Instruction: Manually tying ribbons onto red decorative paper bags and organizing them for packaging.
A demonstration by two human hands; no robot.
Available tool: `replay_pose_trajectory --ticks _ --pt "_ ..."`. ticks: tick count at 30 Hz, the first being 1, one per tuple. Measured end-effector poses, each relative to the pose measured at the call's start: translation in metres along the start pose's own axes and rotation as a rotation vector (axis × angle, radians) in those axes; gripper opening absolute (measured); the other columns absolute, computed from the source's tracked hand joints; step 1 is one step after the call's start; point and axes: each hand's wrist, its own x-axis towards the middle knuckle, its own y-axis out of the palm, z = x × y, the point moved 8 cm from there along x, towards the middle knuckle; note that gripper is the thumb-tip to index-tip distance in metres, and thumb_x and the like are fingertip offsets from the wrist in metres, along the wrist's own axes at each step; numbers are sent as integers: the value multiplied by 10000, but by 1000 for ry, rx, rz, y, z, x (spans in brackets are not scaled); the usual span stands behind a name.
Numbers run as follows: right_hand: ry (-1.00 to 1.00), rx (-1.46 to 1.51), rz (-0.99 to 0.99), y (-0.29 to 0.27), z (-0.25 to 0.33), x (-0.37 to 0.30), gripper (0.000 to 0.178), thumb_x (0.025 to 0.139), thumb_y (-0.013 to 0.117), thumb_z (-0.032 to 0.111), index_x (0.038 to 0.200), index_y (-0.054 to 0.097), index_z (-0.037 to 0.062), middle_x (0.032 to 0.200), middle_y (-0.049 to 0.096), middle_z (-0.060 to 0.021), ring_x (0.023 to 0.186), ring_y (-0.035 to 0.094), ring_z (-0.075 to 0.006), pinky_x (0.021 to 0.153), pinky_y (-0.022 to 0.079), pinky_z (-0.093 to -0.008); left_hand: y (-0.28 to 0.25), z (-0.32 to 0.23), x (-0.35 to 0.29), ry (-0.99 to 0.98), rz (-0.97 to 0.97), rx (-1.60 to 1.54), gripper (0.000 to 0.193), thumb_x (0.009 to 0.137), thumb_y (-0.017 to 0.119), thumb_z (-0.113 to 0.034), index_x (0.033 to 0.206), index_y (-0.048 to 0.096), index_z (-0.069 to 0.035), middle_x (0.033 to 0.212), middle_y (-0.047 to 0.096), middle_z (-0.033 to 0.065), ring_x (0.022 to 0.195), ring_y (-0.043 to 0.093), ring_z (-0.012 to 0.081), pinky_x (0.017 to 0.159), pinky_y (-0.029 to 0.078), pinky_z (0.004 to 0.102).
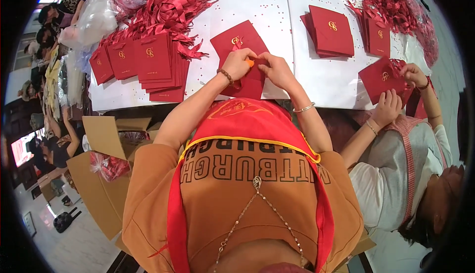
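A dark red paper gift bag [251, 86] with a gold emblem lies flat before me at the table's front edge, a second red bag [246, 31] beneath or behind it. Both my hands are over the bag, their fingertips almost meeting. My left hand [236, 66] is closed in a pinch, with red ribbon [238, 83] trailing below its fingers and something orange at the fingertips. My right hand [278, 71] pinches at the bag's upper part, thumb and forefinger bent together. What exactly lies between the right fingertips is hard to see.
Stacked red bags [157, 65] lie to the left, below a heap of red ribbons [166, 0]. More bags [332, 31] lie right, where another person's hands [388, 105] hold a red bag. An opened cardboard box [101, 184] stands at my left.
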Motion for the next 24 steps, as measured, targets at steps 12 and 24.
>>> replay_pose_trajectory --ticks 12,24 --pt "-97 -23 -90 4 -1 9 189 761 608 86 932 591 8 815 610 -176 741 584 -284 659 454 -341 -4 -26 -9 136 -207 248 133 784 513 -64 892 588 -49 793 612 178 761 587 353 655 468 400" --pt "-50 109 3 11 -8 6 193 757 605 71 937 589 5 828 597 -166 757 574 -303 681 450 -329 -2 -12 -12 167 -207 55 153 779 528 -73 931 526 -49 758 605 177 750 594 352 625 468 416"
